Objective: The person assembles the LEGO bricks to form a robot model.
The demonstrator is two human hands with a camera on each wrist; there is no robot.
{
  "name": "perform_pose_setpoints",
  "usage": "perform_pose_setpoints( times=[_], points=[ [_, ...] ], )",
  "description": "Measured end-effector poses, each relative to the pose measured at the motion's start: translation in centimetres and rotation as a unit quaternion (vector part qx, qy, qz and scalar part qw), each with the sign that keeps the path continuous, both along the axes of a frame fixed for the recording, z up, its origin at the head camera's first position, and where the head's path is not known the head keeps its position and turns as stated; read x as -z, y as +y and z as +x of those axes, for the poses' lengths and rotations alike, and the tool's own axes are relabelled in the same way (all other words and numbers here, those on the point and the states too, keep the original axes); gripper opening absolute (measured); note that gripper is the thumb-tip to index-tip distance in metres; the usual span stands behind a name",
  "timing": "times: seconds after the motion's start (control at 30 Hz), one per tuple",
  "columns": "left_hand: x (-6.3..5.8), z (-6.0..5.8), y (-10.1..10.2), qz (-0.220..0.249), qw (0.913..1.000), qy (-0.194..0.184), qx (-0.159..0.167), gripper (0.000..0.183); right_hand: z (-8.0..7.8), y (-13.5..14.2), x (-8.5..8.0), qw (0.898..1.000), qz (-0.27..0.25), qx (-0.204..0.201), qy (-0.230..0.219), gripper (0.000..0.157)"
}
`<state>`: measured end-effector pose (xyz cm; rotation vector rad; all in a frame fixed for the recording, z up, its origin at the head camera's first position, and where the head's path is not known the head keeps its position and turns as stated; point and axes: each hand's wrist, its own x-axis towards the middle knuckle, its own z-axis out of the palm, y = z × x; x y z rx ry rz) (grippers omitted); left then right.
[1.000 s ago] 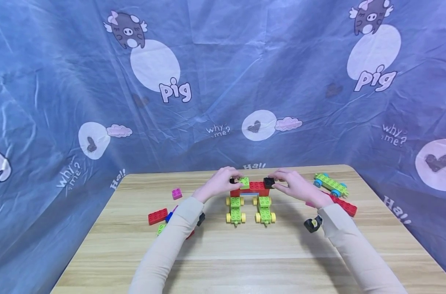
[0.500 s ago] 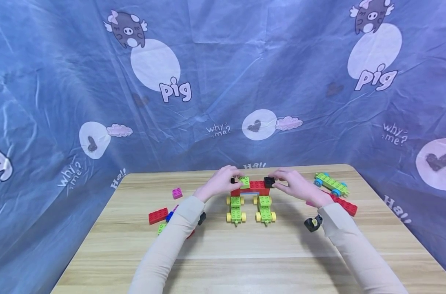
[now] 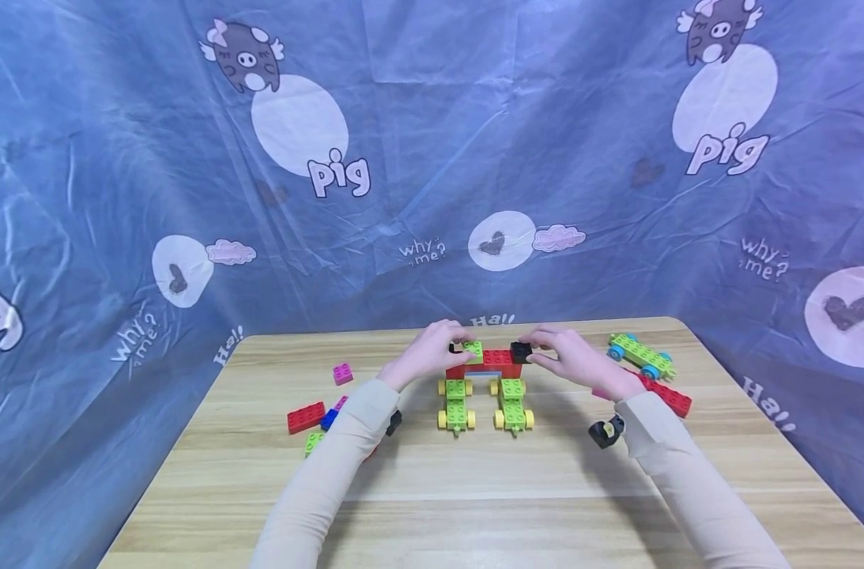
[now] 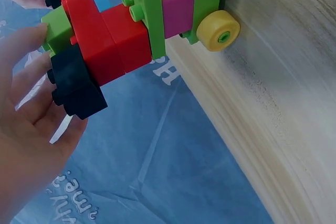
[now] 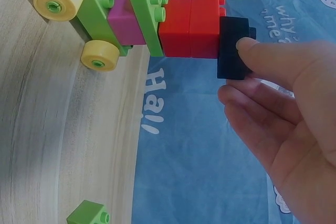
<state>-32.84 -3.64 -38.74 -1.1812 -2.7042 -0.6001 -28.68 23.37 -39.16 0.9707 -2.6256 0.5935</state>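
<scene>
Black block (image 5: 229, 48) sits in the pinch of the right hand (image 3: 574, 359), between thumb and fingers. The left hand (image 3: 424, 354) pinches a green block (image 3: 473, 352) between its thumb and finger; just outward of that grip, before its remaining fingers, is another black block (image 4: 76, 82). Between and under both grips runs a row of red bricks (image 3: 498, 359), to which these three blocks are joined. Below the grips, toward the person, stand two green wheeled bases (image 3: 456, 409) (image 3: 515, 409) with yellow wheels (image 4: 219, 31), and a magenta brick (image 4: 176, 10) between green pieces. Left of the left grip, well apart on the wooden table (image 3: 474, 506), lie a small pink brick (image 3: 342, 374) and a loose red brick (image 3: 307, 418); right of the right grip is a blue-wheeled base (image 3: 641, 356).
</scene>
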Motion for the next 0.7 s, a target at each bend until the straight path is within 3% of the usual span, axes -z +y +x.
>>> perform_pose_setpoints(
  times=[0.5,0.7],
  points=[
    [0.0,0.14,0.25,-0.021,0.9997,0.005,0.008,0.034,0.04,0.01,0.08,1.0,0.0,-0.001,0.0,0.03],
    [0.16,0.04,0.11,-0.007,0.9999,0.008,0.012,0.033,-0.07,0.01,0.08,1.0,0.001,-0.002,-0.001,0.03]
  ],
)
